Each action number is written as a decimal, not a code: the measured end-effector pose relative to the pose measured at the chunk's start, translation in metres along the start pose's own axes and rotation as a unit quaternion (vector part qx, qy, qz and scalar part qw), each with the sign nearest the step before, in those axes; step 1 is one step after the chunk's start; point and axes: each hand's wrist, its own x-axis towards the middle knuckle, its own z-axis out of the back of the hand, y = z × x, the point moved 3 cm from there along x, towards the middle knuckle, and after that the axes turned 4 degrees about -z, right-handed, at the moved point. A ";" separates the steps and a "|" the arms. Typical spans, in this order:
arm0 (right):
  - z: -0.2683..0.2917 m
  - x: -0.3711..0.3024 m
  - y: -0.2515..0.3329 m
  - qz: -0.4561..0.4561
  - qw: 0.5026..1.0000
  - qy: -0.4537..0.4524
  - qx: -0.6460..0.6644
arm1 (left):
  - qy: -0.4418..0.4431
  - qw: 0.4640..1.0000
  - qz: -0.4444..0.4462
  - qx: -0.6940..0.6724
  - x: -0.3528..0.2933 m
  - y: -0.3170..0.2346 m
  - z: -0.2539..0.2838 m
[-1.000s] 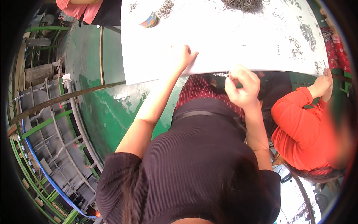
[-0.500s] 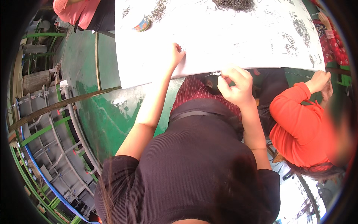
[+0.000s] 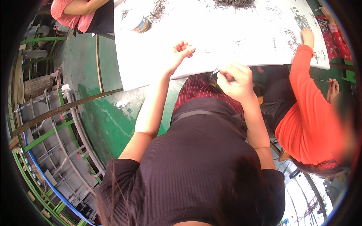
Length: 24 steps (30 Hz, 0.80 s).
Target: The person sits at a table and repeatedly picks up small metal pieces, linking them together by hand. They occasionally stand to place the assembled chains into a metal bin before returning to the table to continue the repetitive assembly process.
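My left hand (image 3: 181,52) is just over the white tabletop (image 3: 158,52), its thumb and fingers drawn together in a pinch. Anything between those fingertips is too small or washed out to tell. At the table's near edge, my right hand (image 3: 238,81) pinches a short silvery chain-like strip (image 3: 215,71) that pokes out past its fingertips. Small dark bent-wire pieces (image 3: 235,42) lie scattered on the white surface beyond my hands.
A round tin with a coloured label (image 3: 142,25) stands at the far left, beside a small heap of wire pieces (image 3: 156,13). A larger dark pile (image 3: 235,3) lies at the back. A person in an orange sleeve (image 3: 301,71) reaches over the table at right; another in pink (image 3: 73,15) sits at far left.
My left hand has moved slightly right, its fingers rising. My right hand has shifted a little left, and the strip shows more clearly. The orange-sleeved person now reaches onto the table.
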 end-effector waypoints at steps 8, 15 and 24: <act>-0.008 0.002 -0.003 -0.021 1.000 -0.015 0.008 | -0.014 0.996 0.006 -0.091 -0.049 -0.040 -0.046; -0.010 0.004 -0.004 -0.051 0.998 -0.019 0.015 | -0.041 0.996 -0.002 -0.080 -0.062 -0.042 -0.055; -0.015 0.002 -0.042 -0.208 0.924 0.062 0.316 | -0.061 0.942 -0.327 0.049 -0.065 -0.061 -0.050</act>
